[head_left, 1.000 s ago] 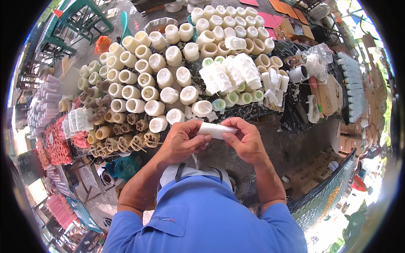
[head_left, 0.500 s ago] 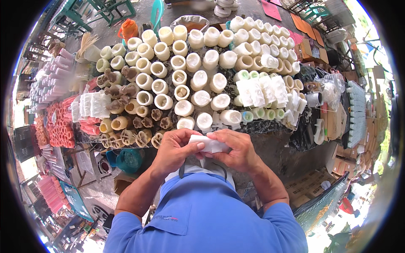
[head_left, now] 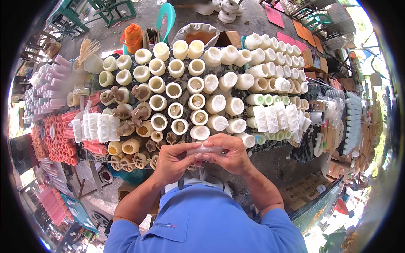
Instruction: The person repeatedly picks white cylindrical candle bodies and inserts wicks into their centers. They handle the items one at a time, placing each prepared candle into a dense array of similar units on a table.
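Close to my body, above the near edge of the table, a white, waxy-looking piece (head_left: 206, 150) is gripped between my two hands. My left hand (head_left: 176, 160) pinches its left end with thumb and fingers. At the other end, my right hand (head_left: 231, 154) has its fingers over the top and its thumb below. Fingers cover much of the piece, so its full shape is hidden. Just beyond my fingertips stands a white pillar candle (head_left: 200, 133). Many cream cylinders, some hollow like the candle cup (head_left: 180, 126), stand in rows across the table.
White ruffled pieces (head_left: 272, 118) lie at the right, and similar white pieces (head_left: 96, 126) at the left. Pink tubes (head_left: 59, 139) are stacked at far left. Behind the table are an orange jug (head_left: 133, 38), a green chair (head_left: 166, 20) and a sack (head_left: 196, 31).
The white piece is tilted differently and more covered by my fingers, with both hands drawn closer together. The view has shifted, so the table's rows appear lower and more to the right.
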Tool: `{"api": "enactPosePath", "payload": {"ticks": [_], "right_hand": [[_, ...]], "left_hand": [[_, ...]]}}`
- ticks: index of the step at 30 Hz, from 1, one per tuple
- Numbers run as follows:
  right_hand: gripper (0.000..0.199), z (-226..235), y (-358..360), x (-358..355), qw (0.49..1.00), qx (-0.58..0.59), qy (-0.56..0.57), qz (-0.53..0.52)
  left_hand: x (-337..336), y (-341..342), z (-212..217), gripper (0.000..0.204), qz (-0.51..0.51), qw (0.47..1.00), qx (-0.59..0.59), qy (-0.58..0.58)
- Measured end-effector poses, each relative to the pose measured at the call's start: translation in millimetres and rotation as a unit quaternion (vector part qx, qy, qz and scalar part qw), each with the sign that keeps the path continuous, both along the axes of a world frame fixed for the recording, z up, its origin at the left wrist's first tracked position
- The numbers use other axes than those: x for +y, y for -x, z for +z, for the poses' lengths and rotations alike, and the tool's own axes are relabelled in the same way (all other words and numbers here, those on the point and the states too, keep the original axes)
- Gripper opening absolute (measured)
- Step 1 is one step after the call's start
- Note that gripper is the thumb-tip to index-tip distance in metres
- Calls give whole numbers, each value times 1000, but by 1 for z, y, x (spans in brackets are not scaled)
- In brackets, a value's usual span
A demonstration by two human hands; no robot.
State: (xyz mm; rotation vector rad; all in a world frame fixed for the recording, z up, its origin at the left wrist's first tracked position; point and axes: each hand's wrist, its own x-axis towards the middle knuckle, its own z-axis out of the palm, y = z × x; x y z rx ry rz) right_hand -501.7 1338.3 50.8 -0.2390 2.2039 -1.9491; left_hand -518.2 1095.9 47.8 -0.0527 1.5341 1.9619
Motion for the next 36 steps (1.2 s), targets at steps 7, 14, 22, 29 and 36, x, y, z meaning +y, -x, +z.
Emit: {"api": "enactPosePath", "payload": {"ticks": [7, 14, 22, 29, 36], "right_hand": [[23, -30, 15, 9, 956, -151, -2, -250], [45, -38, 30, 7, 932, -242, 217, -160], [29, -34, 73, 0, 929, -275, 11, -246], [28, -67, 188, 9, 933, -6, -220, -284], [27, -109, 223, -10, 917, 116, -294, -242]], "left_hand": [[-22, 46, -21, 29, 31, 998, -15, -49], [-14, 76, -41, 28, -32, 997, -69, -20], [2, 174, -78, 32, -124, 870, 373, 296], [40, 276, -127, 18, -169, 667, 593, 418], [47, 284, -150, 8, -205, 651, 622, 385]]}}
